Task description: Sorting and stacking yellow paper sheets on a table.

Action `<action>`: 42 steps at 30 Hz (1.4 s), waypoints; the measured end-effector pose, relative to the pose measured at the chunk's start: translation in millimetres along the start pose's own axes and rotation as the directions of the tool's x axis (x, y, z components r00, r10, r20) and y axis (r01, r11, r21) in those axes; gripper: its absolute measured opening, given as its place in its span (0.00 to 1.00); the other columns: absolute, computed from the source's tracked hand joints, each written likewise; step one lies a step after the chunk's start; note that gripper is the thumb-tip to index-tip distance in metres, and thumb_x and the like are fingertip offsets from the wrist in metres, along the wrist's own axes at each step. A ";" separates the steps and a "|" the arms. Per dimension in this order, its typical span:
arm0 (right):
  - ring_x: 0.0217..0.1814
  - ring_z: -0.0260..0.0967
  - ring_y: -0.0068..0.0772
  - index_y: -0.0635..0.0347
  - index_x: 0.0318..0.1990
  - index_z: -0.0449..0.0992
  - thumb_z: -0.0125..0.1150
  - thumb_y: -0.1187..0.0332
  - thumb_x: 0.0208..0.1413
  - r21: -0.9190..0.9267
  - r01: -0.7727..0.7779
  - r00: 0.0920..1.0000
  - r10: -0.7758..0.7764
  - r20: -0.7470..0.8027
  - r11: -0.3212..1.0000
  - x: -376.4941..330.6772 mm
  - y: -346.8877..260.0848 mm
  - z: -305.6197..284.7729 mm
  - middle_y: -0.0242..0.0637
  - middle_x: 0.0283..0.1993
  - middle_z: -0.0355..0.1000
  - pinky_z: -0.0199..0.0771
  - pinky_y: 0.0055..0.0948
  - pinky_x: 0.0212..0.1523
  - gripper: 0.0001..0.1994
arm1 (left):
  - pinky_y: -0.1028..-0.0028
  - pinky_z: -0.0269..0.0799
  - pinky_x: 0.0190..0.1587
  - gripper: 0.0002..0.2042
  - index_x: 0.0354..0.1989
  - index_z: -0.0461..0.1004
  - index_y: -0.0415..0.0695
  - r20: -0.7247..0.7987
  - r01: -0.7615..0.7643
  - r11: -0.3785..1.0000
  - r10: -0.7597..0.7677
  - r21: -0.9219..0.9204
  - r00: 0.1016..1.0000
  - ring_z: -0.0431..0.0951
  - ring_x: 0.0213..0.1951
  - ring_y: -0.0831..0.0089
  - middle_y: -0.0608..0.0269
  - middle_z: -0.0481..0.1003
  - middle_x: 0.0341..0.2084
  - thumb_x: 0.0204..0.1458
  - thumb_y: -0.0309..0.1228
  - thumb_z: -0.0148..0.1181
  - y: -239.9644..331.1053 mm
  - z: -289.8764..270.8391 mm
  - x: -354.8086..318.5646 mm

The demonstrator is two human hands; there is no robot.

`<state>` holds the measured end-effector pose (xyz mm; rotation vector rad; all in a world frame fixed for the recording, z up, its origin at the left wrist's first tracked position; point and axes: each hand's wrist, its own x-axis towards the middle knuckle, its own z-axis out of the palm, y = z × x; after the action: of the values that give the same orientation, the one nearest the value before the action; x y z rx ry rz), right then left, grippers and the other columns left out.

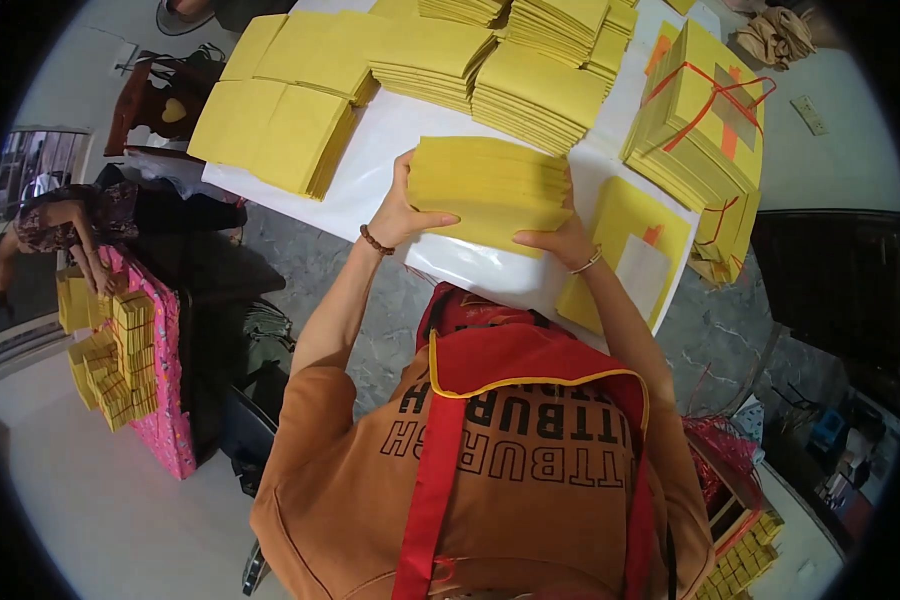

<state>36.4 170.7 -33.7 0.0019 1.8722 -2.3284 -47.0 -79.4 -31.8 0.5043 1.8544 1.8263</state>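
Observation:
Between my two hands is a thick stack of yellow paper sheets [485, 190], tilted so its layered edge faces me, above the near side of the white-covered table [390, 140]. My left hand [402, 212] grips its left end, thumb over the near face and a brown bead bracelet at the wrist. At the right end my right hand [565, 240] holds it the same way, thumb in front; its other fingers are mostly hidden behind the stack. Just right of that hand lies a flat yellow bundle [610, 275] with a whitish sheet on it.
Several yellow stacks [275, 135] cover the table's far side. A big bundle tied with red string [705, 110] stands at the right. Far left, another person [80, 225] reaches over yellow bundles [120, 350] on a pink-covered table [175, 400]. A black chair [250, 425] stands left of me.

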 end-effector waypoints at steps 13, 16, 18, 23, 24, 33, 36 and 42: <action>0.67 0.48 0.42 0.62 0.66 0.35 0.79 0.56 0.20 -0.543 0.108 0.992 -0.129 0.000 0.833 4.8 53.8 -11.6 0.46 0.65 0.50 0.40 0.40 0.67 0.66 | 0.55 0.32 0.64 0.59 0.64 0.39 0.43 0.183 -0.177 0.670 0.061 0.721 0.981 0.45 0.65 0.58 0.51 0.49 0.63 0.25 0.46 0.74 -51.2 -17.1 8.0; 0.61 0.56 0.37 0.61 0.65 0.42 0.80 0.61 0.22 -0.457 0.169 0.975 -0.217 -0.054 0.873 5.0 44.0 -6.5 0.44 0.59 0.57 0.53 0.36 0.63 0.60 | 0.56 0.41 0.61 0.45 0.59 0.54 0.44 0.138 -0.205 0.703 0.152 0.680 0.979 0.54 0.60 0.59 0.54 0.59 0.55 0.30 0.43 0.72 -52.0 -12.7 8.6; 0.57 0.60 0.35 0.61 0.61 0.49 0.79 0.66 0.26 -0.512 0.108 0.976 -0.189 -0.108 0.852 2.1 38.8 -3.4 0.41 0.55 0.61 0.60 0.34 0.59 0.52 | 0.57 0.43 0.60 0.40 0.56 0.58 0.44 0.156 -0.167 0.768 0.088 0.618 0.984 0.57 0.58 0.60 0.55 0.62 0.52 0.31 0.41 0.72 -43.4 -13.2 18.7; 0.55 0.62 0.32 0.61 0.59 0.52 0.77 0.69 0.30 -0.501 0.051 0.981 -0.137 -0.136 0.864 14.7 46.1 -9.8 0.39 0.53 0.63 0.64 0.31 0.55 0.46 | 0.61 0.55 0.54 0.33 0.52 0.63 0.44 0.132 -0.261 0.513 0.274 0.818 0.953 0.64 0.51 0.61 0.56 0.67 0.47 0.34 0.36 0.69 -56.5 -13.2 16.0; 0.55 0.62 0.31 0.62 0.59 0.54 0.76 0.69 0.31 -0.633 0.043 0.982 -0.150 -0.116 0.773 16.4 43.0 -10.6 0.38 0.53 0.64 0.65 0.30 0.54 0.45 | 0.63 0.57 0.53 0.33 0.53 0.62 0.44 0.142 -0.223 0.549 0.186 0.806 0.972 0.65 0.51 0.60 0.55 0.67 0.48 0.35 0.36 0.69 -51.4 -13.9 18.4; 0.51 0.68 0.36 0.60 0.54 0.65 0.62 0.65 0.48 0.450 -0.242 0.940 0.323 -0.110 0.859 -0.5 15.9 -24.7 0.38 0.49 0.69 0.69 0.32 0.51 0.24 | 0.71 0.61 0.52 0.33 0.62 0.51 0.42 0.078 -0.054 0.994 0.047 0.099 0.996 0.68 0.49 0.69 0.56 0.67 0.48 0.52 0.47 0.53 35.3 11.7 -3.3; 0.51 0.68 0.38 0.59 0.54 0.65 0.52 0.56 0.55 0.803 -0.202 0.943 0.332 0.005 0.560 -11.2 31.9 -15.4 0.38 0.51 0.69 0.70 0.37 0.51 0.22 | 0.73 0.65 0.50 0.31 0.64 0.48 0.38 0.118 0.005 0.993 0.009 -0.118 0.993 0.69 0.45 0.73 0.59 0.69 0.44 0.60 0.51 0.31 56.5 12.4 0.3; 0.56 0.65 0.40 0.56 0.57 0.64 0.45 0.50 0.57 0.952 -0.246 0.960 0.184 0.212 0.184 -12.4 39.1 8.6 0.39 0.56 0.65 0.66 0.45 0.54 0.26 | 0.75 0.68 0.47 0.23 0.60 0.57 0.39 0.046 0.022 0.990 -0.016 -0.143 0.999 0.71 0.47 0.75 0.58 0.69 0.49 0.60 0.37 0.44 84.1 39.3 -7.3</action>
<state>54.2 155.7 -68.6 0.3279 -0.0160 -2.7544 -24.7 -48.1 53.0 0.4700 1.6785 1.9030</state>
